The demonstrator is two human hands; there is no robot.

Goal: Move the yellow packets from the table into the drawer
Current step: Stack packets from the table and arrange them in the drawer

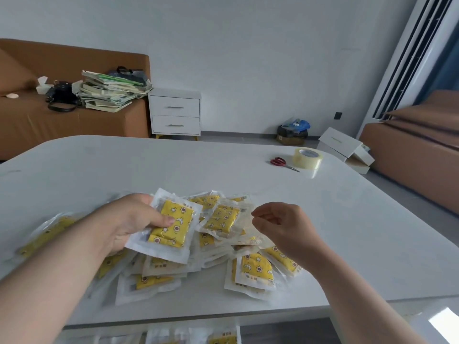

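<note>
Yellow packets [255, 269], clear-sleeved, heaped on white bench [248, 170] by its front edge. Left grip [129, 219] clasps 1 stack [173, 227]. Right grip [280, 224] curls at a tilted packet [222, 218], hold unclear. Recommended: square the stack, then lower it flat into the apparent drawer [82, 337] below.

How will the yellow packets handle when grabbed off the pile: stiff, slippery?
Probably light and semi-flexible: the left hand holds yellow packets by one edge and they sit fairly flat. Their glossy clear film looks slippery; the pile lies fanned out, so pushed packets would likely slide over each other.
</note>
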